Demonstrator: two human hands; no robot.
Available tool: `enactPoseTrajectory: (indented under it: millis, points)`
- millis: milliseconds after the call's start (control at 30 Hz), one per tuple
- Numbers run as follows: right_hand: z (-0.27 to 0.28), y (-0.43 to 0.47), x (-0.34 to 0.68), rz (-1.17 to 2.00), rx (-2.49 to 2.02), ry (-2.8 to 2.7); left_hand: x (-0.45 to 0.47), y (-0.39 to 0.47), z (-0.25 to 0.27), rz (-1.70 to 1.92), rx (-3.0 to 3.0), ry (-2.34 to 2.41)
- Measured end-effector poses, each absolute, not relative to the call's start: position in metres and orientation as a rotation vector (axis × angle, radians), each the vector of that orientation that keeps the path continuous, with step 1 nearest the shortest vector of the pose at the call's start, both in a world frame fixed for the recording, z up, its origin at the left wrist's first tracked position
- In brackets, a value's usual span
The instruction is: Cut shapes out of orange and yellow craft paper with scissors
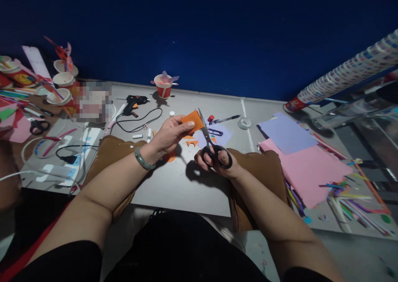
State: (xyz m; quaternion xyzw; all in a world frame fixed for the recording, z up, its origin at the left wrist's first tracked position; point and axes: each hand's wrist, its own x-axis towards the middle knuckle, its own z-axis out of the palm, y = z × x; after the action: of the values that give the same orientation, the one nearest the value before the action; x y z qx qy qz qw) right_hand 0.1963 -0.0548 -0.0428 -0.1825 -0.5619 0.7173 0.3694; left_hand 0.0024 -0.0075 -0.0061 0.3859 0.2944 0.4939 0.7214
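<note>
Nearest, right hand point(222, 164): closed through the black loops of the scissors point(211, 143), blades parted and pointing up at the paper.
Left hand point(171, 135): pinched shut on the orange paper piece point(192, 121), thumb over fingers, held above the surface point(174, 182) at mid-frame.
Handling: the paper looks light, thin and floppy; it likely needs a grip close to the cut line to stay taut.
Offcuts point(189, 141): orange scraps lie just below.
Farther back: glue gun point(135, 102), then a red cup point(163, 87).
</note>
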Motion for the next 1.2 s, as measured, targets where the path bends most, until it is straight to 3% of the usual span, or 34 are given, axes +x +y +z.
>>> enactPoseTrajectory:
  millis: [333,500,833,1200]
  points:
    - [-0.045,-0.054,0.197,1.884,-0.496,-1.372,0.003,-0.008,-0.005,1.112,0.854,0.660]
    - [-0.041,-0.050,0.197,1.760,-0.514,-1.316,0.002,-0.008,-0.006,1.079,0.824,0.659]
    - [-0.027,-0.055,0.200,1.720,-0.527,-1.785,-0.005,-0.001,0.011,1.142,0.524,0.693]
    - [-0.029,-0.053,0.200,1.702,-0.530,-1.776,-0.005,-0.002,0.013,1.122,0.505,0.645]
